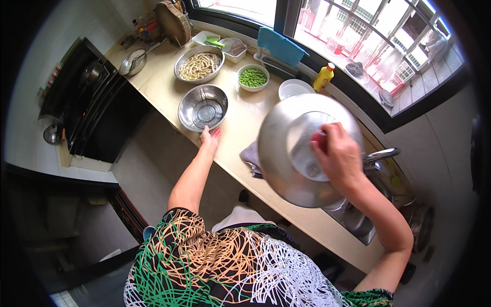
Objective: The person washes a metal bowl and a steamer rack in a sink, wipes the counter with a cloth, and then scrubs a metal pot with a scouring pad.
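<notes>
My right hand [339, 157] holds up a large, domed metal lid [284, 180] by a red part at its middle that looks like a knob. The lid is slightly blurred and hides part of the counter and sink below it. At the counter's front edge, my left hand [211, 138] is at the near rim of a steel bowl [203, 109], thumb on the rim and fingers partly hidden beside or beneath it. This bowl has a patterned bottom and holds no food. Behind it stands a metal basin [177, 71] of pale strips; to its right is a white bowl of green peas [252, 78].
A white bowl [293, 88] and a yellow bottle [324, 77] stand behind the lid. A grey cloth [251, 159] lies beside it, near the sink [355, 218] and faucet [383, 154]. White containers [234, 55] are at the window; a black stove [103, 111] is left.
</notes>
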Motion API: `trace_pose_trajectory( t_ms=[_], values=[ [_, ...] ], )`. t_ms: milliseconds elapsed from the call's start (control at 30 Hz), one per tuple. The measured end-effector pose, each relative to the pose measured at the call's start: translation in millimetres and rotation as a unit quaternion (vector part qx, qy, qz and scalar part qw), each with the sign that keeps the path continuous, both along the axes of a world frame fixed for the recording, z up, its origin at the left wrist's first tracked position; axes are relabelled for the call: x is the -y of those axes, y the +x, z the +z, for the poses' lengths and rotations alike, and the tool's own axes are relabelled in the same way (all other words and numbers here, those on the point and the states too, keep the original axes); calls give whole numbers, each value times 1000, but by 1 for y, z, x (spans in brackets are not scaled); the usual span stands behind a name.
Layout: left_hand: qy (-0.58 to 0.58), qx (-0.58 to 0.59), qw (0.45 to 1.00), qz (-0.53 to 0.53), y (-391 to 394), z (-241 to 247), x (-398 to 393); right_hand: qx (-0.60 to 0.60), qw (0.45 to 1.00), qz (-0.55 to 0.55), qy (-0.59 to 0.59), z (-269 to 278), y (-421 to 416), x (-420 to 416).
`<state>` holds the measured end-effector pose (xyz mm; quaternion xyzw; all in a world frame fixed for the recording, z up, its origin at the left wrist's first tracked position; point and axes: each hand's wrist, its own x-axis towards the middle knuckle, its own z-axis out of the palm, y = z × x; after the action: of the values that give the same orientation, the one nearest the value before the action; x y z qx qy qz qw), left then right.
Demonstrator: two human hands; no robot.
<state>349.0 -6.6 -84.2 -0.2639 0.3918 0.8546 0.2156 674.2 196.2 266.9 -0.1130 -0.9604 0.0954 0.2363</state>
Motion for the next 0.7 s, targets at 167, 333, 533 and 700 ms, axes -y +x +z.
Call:
trace_pose_trajectory(
  t_ms=[167,333,533,700],
  values=[
    [-33,-32,998,50,-18,-3,12,57,996,54,-39,-104,-94,23],
    [-51,-29,996,62,-24,11,12,85,992,67,-65,-172,-150,31],
    [-94,-26,995,-13,-32,24,51,126,985,106,-53,-215,-206,42],
    [-208,-86,964,-141,-7,35,56,157,979,121,-40,-231,-236,39]
  ],
)
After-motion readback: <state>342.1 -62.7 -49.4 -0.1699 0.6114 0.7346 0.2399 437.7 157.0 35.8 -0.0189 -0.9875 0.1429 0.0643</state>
